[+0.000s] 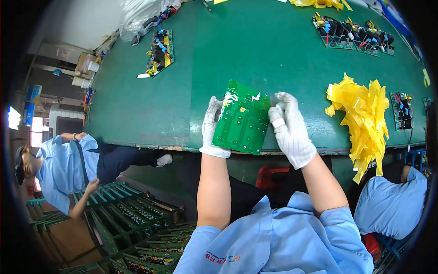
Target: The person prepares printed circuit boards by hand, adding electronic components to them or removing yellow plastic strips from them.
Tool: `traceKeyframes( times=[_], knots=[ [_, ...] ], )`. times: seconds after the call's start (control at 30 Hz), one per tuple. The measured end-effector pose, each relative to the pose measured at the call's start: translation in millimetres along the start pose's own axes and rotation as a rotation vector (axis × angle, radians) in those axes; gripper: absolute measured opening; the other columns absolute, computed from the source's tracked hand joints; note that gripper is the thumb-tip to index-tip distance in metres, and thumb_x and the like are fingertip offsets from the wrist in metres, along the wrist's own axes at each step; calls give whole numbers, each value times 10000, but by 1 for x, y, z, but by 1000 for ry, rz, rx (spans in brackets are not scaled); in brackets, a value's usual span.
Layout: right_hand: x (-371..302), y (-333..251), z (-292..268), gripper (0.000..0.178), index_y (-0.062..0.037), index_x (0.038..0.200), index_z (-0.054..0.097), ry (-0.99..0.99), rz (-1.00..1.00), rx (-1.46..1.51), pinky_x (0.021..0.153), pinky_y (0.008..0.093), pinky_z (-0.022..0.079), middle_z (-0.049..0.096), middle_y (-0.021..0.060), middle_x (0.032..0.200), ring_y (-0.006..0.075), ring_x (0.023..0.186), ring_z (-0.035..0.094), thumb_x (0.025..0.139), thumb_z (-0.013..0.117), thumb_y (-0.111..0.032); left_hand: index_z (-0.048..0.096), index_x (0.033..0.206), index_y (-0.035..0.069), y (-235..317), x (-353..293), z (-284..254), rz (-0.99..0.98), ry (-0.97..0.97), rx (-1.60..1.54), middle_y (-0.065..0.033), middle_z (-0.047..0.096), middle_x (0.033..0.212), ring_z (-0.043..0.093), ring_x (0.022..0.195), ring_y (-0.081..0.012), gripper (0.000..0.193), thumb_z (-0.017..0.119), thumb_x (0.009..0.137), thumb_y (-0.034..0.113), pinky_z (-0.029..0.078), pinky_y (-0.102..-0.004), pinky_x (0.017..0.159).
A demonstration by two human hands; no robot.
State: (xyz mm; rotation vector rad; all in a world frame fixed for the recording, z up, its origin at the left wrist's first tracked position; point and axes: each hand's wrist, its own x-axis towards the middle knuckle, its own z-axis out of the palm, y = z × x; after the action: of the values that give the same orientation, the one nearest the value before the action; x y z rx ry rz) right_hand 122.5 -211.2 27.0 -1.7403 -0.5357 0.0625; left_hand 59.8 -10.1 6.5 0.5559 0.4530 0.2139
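Circuit board [242, 121] is facing solder-side up, left hand [211, 132] clamping its left edge, presumably keeping its middle uncovered, right hand [292, 132] curling opposite, grip unclear.

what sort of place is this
Probably an electronics assembly workshop: the gloved left hand holds a green circuit board, boards crowded with components lie on the long green table, and green racks stand at the lower left.
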Motion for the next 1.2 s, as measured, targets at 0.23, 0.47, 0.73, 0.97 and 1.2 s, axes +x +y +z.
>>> traceKeyframes(
  times=[0.23,0.47,0.73,0.97,1.2],
  knots=[
    [-12,4,15,234,-77,1102,546,3,-263,-285,622,435,522,606,142,923,342,764,636,911,631,-181,653,991,101,-4,-15,12,93,61,118,-74,686,975,673,894,-193,403,535,986,487,568,-362,808],
    [-8,1,28,127,-87,978,638,1,-385,-300,574,393,515,572,94,847,288,750,623,888,648,-176,626,1067,87,-4,-11,6,107,-1,129,-93,672,1033,660,944,-212,452,524,980,519,558,-380,840],
    [-8,6,27,122,-76,961,646,7,-392,-269,565,389,508,580,88,823,288,734,624,870,673,-153,627,1066,82,-3,-9,4,40,-42,77,-88,678,1002,666,910,-203,402,529,994,465,563,-377,815],
    [-7,8,28,107,-74,947,635,-23,-393,-261,576,387,517,593,85,837,289,742,630,870,670,-139,631,1081,99,-2,-9,8,-7,-86,51,-91,682,1046,672,940,-214,370,544,990,447,564,-380,822],
    [-5,10,29,116,-69,962,619,-44,-407,-250,611,388,531,608,99,879,298,787,640,874,660,-133,632,1111,107,0,-5,5,-55,-63,57,-94,683,1070,675,955,-225,371,555,984,447,567,-385,825]
  ],
)
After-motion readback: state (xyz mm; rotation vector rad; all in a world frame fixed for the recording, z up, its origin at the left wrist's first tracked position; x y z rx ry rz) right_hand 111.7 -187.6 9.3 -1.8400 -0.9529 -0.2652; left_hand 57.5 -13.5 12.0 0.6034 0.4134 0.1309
